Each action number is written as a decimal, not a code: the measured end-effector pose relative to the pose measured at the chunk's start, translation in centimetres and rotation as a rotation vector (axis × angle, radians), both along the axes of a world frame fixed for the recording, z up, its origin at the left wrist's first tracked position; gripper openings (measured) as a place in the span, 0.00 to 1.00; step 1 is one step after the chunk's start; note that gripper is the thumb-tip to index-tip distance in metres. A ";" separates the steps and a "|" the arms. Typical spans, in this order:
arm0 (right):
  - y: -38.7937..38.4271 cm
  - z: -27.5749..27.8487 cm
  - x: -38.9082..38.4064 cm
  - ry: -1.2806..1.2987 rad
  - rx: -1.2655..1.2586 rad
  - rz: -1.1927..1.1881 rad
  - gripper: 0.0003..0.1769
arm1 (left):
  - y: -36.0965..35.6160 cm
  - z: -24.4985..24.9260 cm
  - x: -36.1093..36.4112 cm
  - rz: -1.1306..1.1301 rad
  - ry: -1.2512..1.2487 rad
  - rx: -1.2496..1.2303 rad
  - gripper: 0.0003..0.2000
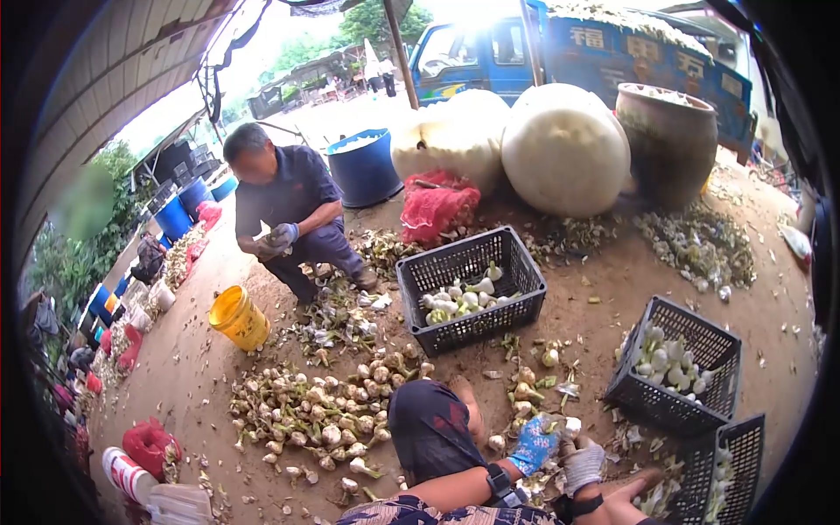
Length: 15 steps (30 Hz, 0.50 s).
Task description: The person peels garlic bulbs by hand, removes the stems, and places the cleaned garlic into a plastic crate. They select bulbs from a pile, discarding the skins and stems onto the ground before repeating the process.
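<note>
My left hand [531, 446], in a blue patterned glove, is closed around a garlic bulb at its fingertips. My right hand [583, 465], in a greyish-white knit glove, is curled just beside it, below a pale peeled garlic bulb [572, 427]. What the right fingers hold is hidden. Several unpeeled garlic bulbs [523, 392] with stems lie on the ground just beyond my left hand. A larger pile of garlic [324, 411] spreads left of my knee. Peeled bulbs lie in a black crate [632, 398] to the right.
Another black crate [411, 284] with white bulbs stands ahead; a third crate [739, 446] is at lower right. A co-worker [284, 197] in gloves squats by a yellow bucket [239, 319]. Large jars [564, 153], a blue barrel [360, 171] and a blue truck [477, 61] stand behind.
</note>
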State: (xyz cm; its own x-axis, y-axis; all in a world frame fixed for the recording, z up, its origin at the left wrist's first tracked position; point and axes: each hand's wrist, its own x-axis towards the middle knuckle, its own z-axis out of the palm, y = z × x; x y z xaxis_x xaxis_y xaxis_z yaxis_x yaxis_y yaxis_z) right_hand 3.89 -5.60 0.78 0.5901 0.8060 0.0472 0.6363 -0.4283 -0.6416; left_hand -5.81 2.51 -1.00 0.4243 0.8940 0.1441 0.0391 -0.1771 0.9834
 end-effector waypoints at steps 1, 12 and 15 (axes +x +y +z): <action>-0.3 -1.1 0.7 0.005 0.063 0.016 0.17 | 0.2 -0.3 0.1 -0.024 0.016 0.141 0.09; -0.6 -0.1 0.0 0.275 0.122 -0.074 0.17 | -0.3 1.4 -0.6 -0.124 0.174 0.384 0.18; -0.1 1.9 -1.0 0.319 0.115 -0.141 0.16 | -0.4 1.6 -0.8 -0.143 0.199 0.433 0.19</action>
